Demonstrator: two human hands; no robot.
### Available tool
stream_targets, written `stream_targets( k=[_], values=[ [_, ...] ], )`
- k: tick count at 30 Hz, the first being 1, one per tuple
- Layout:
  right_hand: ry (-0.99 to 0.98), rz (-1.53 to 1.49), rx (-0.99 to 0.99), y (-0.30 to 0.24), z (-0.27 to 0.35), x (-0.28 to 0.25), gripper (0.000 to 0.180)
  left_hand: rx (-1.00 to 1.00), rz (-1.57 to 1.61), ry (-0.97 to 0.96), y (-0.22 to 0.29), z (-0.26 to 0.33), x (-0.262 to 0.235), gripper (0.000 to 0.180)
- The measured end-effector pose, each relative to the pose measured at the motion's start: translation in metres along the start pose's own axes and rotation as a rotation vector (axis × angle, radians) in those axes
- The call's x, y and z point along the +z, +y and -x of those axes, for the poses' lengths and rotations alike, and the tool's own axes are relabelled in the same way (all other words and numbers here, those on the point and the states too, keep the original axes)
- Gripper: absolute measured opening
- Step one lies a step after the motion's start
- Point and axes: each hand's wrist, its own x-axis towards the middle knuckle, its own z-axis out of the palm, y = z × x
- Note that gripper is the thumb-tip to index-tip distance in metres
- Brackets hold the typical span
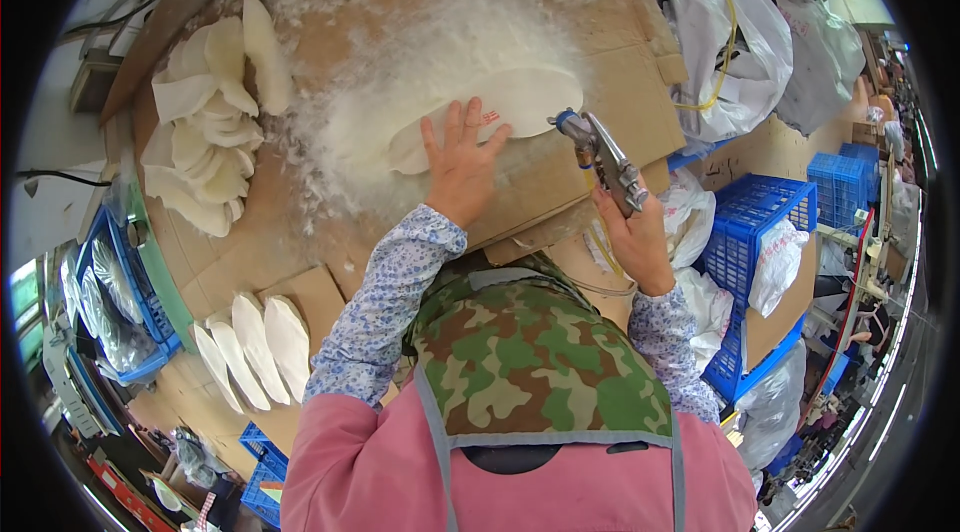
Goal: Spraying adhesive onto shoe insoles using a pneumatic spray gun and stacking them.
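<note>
A pale, insole-shaped piece [540, 97] lies on the cardboard-covered table, with a small red print near its middle. My left hand [464, 164] rests flat on it, fingers spread and pointing away from me. In my right hand [636, 240] is a metal spray gun [603, 154], its nozzle aimed leftward at the near edge of the piece, a short gap apart. A whitish coating [375, 132] covers the cardboard around the piece. The fingers of my right hand are wrapped around the gun's handle and partly hidden by it.
Cream, curved pieces [205, 147] are heaped at the left. Several white insole-shaped pieces [265, 342] lie in a row on cardboard at the near left. Blue crates [752, 232] and plastic bags [735, 32] stand at the right. A yellow hose [728, 42] hangs there.
</note>
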Motion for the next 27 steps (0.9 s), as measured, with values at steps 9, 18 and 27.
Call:
stream_targets(
  k=[9,18,27],
  values=[
    [-0.11,0.011,-0.035,-0.021,0.003,0.034,0.017,-0.193,-0.021,0.024,-0.039,0.052,-0.033,0.052],
    [-0.306,0.017,-0.011,-0.051,0.011,0.066,0.021,-0.289,0.027,0.029,-0.056,0.09,-0.047,0.056],
    [-0.341,-0.006,-0.057,-0.049,0.013,0.082,0.023,-0.305,0.049,0.03,-0.06,0.093,-0.047,0.056]
  ],
)
